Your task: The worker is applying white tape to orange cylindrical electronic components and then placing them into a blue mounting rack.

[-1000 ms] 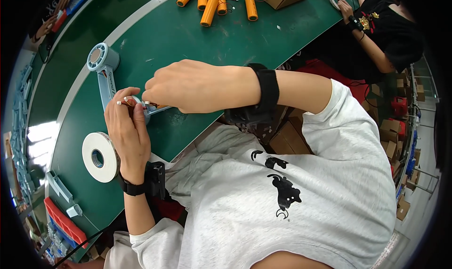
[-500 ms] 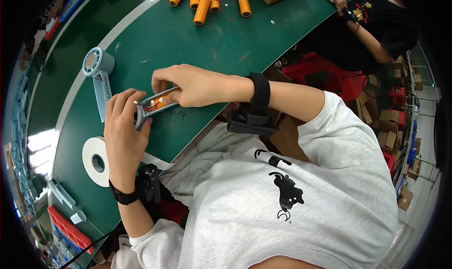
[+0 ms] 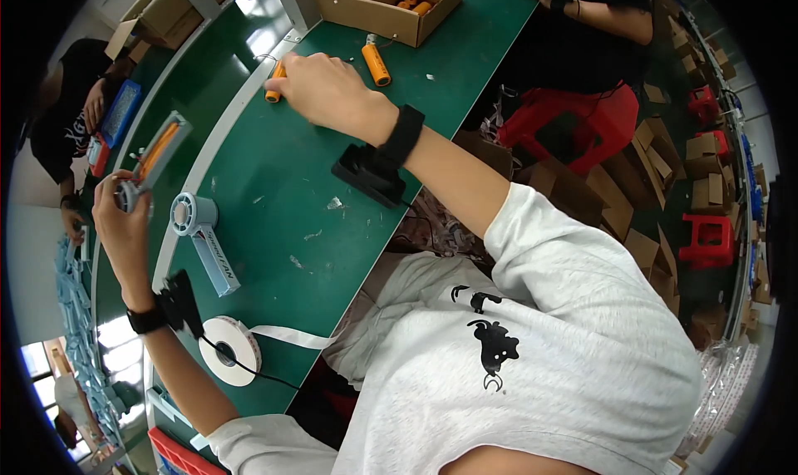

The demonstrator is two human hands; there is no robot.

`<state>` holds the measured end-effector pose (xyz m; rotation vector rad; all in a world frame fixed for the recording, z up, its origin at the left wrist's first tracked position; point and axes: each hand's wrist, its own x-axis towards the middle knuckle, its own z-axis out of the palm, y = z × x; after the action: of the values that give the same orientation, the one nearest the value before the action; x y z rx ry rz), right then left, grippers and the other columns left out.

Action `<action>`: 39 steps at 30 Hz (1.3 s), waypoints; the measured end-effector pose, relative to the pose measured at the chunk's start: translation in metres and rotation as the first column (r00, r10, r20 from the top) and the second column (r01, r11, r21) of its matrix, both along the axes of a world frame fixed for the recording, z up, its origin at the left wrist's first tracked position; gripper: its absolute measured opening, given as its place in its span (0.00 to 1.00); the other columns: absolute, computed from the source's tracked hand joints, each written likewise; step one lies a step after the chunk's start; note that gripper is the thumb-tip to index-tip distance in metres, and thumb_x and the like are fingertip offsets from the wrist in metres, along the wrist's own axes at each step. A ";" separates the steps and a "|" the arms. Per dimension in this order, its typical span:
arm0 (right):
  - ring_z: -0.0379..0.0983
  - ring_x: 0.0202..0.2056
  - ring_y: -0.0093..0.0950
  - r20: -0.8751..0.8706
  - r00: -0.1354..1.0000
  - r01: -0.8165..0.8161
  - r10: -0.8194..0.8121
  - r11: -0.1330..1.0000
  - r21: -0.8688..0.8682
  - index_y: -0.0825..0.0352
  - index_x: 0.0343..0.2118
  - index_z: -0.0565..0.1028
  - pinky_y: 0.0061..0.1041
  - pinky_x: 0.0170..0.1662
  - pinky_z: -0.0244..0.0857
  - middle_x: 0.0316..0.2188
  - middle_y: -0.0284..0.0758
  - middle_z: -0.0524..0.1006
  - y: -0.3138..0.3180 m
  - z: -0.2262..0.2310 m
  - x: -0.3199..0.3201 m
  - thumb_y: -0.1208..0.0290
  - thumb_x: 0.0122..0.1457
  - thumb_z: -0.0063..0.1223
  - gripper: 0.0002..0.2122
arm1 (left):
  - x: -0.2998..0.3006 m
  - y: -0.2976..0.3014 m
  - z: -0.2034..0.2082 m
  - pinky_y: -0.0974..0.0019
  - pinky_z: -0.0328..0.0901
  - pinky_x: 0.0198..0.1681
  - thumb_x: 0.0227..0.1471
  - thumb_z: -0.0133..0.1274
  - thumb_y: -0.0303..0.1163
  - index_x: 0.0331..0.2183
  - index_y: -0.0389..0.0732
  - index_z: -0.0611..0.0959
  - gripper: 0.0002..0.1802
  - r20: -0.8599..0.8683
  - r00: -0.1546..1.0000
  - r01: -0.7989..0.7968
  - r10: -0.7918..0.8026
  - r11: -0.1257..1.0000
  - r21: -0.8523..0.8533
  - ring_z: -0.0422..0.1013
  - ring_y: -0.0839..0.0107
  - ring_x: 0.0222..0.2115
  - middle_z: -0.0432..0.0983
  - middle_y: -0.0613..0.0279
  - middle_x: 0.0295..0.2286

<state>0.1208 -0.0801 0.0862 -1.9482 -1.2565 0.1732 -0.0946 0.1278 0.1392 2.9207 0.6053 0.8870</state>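
Note:
My left hand [image 3: 122,234] is raised over the far left edge of the table, closed round the head of a grey hand-held fan [image 3: 160,157]. The fan's handle is uncovered and points up and away, with an orange battery inside; motion blurs it a little. At the far side of the table my right hand [image 3: 328,91] is curled over orange cylinder batteries [image 3: 275,88]. One end sticks out beside my fingers, and the rest is hidden under the hand. Right of that hand lies a single orange battery [image 3: 376,65] with a wire.
A light blue fan [image 3: 214,259] lies on the green table [image 3: 283,184]. Nearer me is a white tape roll [image 3: 216,367] with a loose strip. An open cardboard box [image 3: 374,14] of batteries stands at the far edge. Other people work at the far left and far right.
Both hands have moved apart. My left hand has lifted the grey fan away to the left; my right hand has let go of its handle and reached out to the orange batteries. The view has shifted.

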 end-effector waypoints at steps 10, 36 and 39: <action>0.73 0.31 0.40 0.177 0.983 0.059 -0.037 0.991 -0.121 0.72 0.42 0.65 0.31 0.32 0.68 0.29 0.48 0.73 -0.008 -0.054 0.008 0.75 0.44 0.52 0.20 | -0.106 0.134 -0.093 0.57 0.56 0.48 0.39 0.59 0.43 0.44 0.41 0.72 0.30 -0.228 0.783 -0.438 0.579 0.772 0.460 0.63 0.54 0.43 0.70 0.51 0.38; 0.59 0.19 0.14 -0.790 0.358 -0.522 0.498 0.808 0.273 0.70 0.23 0.74 0.16 0.23 0.54 0.16 0.25 0.67 -0.059 -0.036 -0.162 0.73 0.47 0.58 0.06 | -0.122 -0.208 -0.092 0.56 0.47 0.51 0.30 0.66 0.34 0.35 0.35 0.73 0.28 0.273 0.778 -0.541 0.566 0.824 -0.167 0.65 0.61 0.39 0.72 0.56 0.35; 0.57 0.17 0.14 -0.742 0.429 -0.468 0.515 0.829 0.306 0.70 0.20 0.74 0.17 0.23 0.53 0.12 0.24 0.65 -0.068 -0.034 -0.153 0.72 0.46 0.58 0.07 | -0.118 -0.196 -0.093 0.56 0.47 0.50 0.30 0.66 0.35 0.36 0.35 0.73 0.28 0.369 0.632 -0.635 0.681 0.728 -0.258 0.66 0.62 0.36 0.73 0.56 0.34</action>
<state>-0.0327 -0.1477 0.0522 -1.0948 -1.1004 1.1909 -0.2127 -0.0677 0.0466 2.2295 1.6606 1.4558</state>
